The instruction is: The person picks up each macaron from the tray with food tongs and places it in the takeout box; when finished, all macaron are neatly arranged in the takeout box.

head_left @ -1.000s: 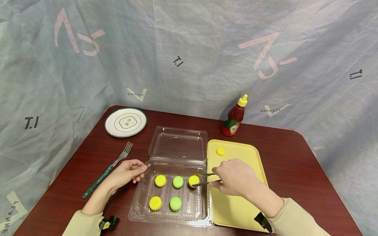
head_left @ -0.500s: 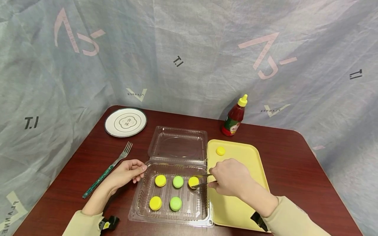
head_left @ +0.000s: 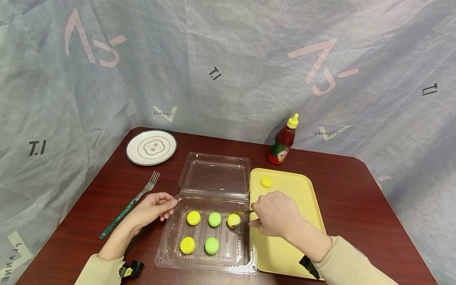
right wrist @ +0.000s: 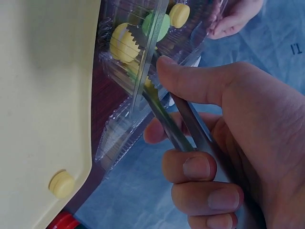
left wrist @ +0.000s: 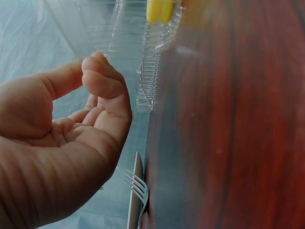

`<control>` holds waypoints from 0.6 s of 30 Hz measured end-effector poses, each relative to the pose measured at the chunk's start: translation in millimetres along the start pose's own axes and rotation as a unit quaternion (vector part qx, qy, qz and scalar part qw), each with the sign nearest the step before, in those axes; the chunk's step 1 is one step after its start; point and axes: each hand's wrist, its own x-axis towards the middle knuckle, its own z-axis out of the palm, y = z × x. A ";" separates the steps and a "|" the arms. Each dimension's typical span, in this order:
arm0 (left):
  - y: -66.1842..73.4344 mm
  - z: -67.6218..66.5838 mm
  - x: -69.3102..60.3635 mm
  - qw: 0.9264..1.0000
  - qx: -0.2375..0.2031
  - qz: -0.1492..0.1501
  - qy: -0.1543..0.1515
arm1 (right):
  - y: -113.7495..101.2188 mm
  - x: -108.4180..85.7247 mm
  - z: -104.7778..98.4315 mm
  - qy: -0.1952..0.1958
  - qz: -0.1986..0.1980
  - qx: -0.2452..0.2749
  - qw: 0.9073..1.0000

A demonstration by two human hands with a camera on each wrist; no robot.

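Observation:
My right hand (head_left: 277, 213) grips metal tongs (right wrist: 190, 124), whose toothed tips are at a yellow macaron (head_left: 233, 220) in the right part of the clear plastic box (head_left: 228, 253). Two more yellow macarons (head_left: 193, 218) and two green ones (head_left: 211, 246) lie in the same box. At the box's upper left corner, my left hand (head_left: 151, 209) pinches the rim between thumb and index finger. In the left wrist view the left hand (left wrist: 71, 124) has its other fingers curled. The box's lid (head_left: 216, 174) lies folded back behind it.
A yellow tray (head_left: 299, 186) adjoins the box's right side, with one yellow macaron (head_left: 266, 182) at its back left. The red sauce bottle (head_left: 283, 142) stands behind the tray. At the left are a white plate (head_left: 151, 147) and a fork (head_left: 130, 206) with a green handle.
My right hand and the tongs have shifted slightly left. The macaron by the tips has barely moved, and my left hand stays at the box's corner.

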 end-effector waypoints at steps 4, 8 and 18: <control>0.7 0.0 -0.3 1.000 -0.001 0.000 0.000 | -1.8 1.1 -2.3 0.001 0.002 -0.009 1.000; 1.3 -0.1 -0.5 1.000 0.002 -0.002 0.001 | -2.9 1.5 -2.8 0.005 0.001 -0.020 1.000; 1.9 0.2 -0.4 1.000 0.004 -0.002 0.003 | -2.7 0.8 -2.4 -0.005 0.001 -0.035 0.999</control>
